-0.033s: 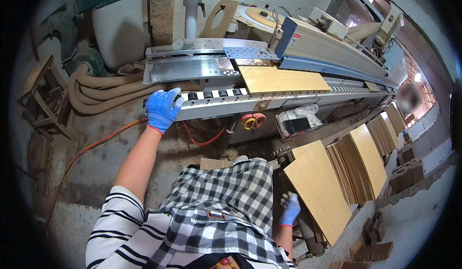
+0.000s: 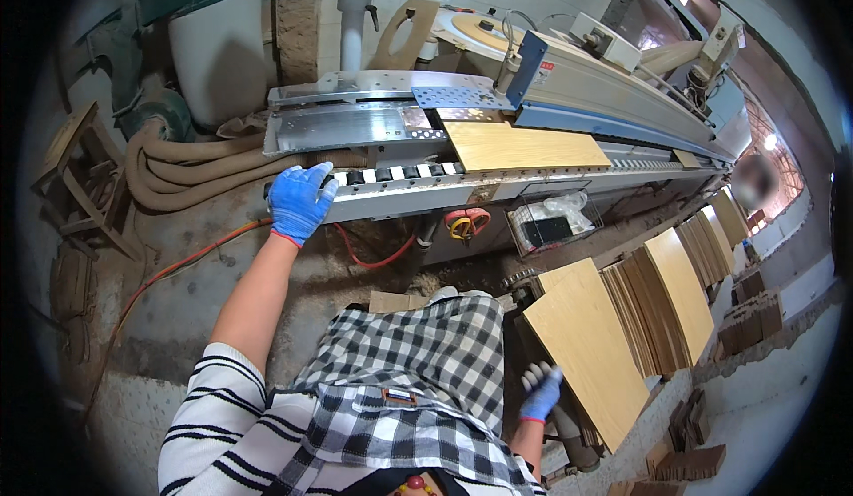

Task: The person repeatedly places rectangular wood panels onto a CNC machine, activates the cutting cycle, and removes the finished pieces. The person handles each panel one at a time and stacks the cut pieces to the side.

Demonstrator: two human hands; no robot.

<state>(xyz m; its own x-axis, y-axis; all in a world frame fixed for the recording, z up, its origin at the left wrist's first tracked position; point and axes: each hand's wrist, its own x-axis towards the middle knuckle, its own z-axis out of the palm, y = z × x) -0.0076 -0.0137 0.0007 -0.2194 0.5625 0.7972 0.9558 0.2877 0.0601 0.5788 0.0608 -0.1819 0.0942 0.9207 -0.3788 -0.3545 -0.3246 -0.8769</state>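
The left hand [image 2: 300, 201] lies over the end of the roller rail [image 2: 400, 198], left of centre; its underside is hidden, so whether it clasps is unclear. At lower right, the right hand [image 2: 539, 393], fingers loosely half-spread, hangs beside a yellowish board [image 2: 591, 345], contact indistinct.

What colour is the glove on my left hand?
Your left glove is mostly blue with a red cuff edge, best seen in the head view.
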